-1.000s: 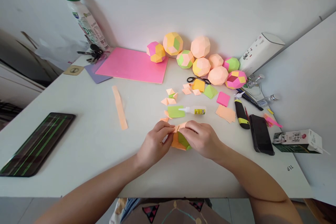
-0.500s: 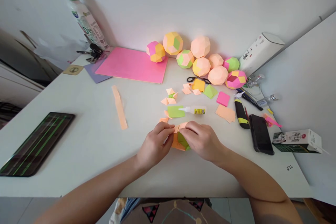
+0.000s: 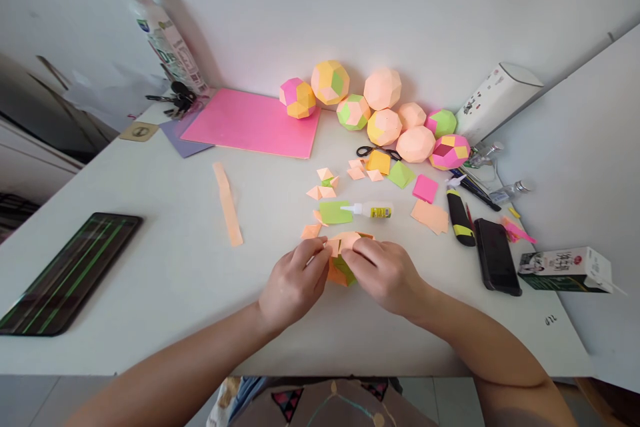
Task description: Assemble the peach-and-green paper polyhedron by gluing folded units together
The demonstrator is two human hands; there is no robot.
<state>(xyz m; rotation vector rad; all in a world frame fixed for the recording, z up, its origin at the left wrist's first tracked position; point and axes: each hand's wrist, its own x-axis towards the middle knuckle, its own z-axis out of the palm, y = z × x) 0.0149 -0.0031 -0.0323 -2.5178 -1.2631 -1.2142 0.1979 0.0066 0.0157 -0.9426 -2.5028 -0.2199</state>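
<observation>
Between my two hands is a partly built paper ball (image 3: 341, 271) of orange, green and peach folded pieces. My left hand (image 3: 295, 278) pinches its upper left edge, and my right hand (image 3: 383, 273) pinches the upper right edge; fingers of both are closed. The fingers hide much of the ball. Just beyond lie a green paper sheet (image 3: 335, 212) and a small glue bottle (image 3: 373, 210) on its side, nozzle pointing left. Small folded peach pieces (image 3: 323, 193) are scattered past the hands, with another orange piece (image 3: 311, 231) close to my left hand.
Finished paper balls (image 3: 383, 88) stand along the wall. Scissors (image 3: 379, 152), sticky-note pads (image 3: 425, 188), a utility knife (image 3: 460, 217), a phone (image 3: 497, 255) and a carton (image 3: 565, 268) are at right. A peach strip (image 3: 227, 203), pink sheet (image 3: 253, 123) and tablet (image 3: 70, 273) lie left.
The ball has turned slightly in my hands, and more of its far rim shows beside my right hand. Both hands keep their pinch and have hardly moved.
</observation>
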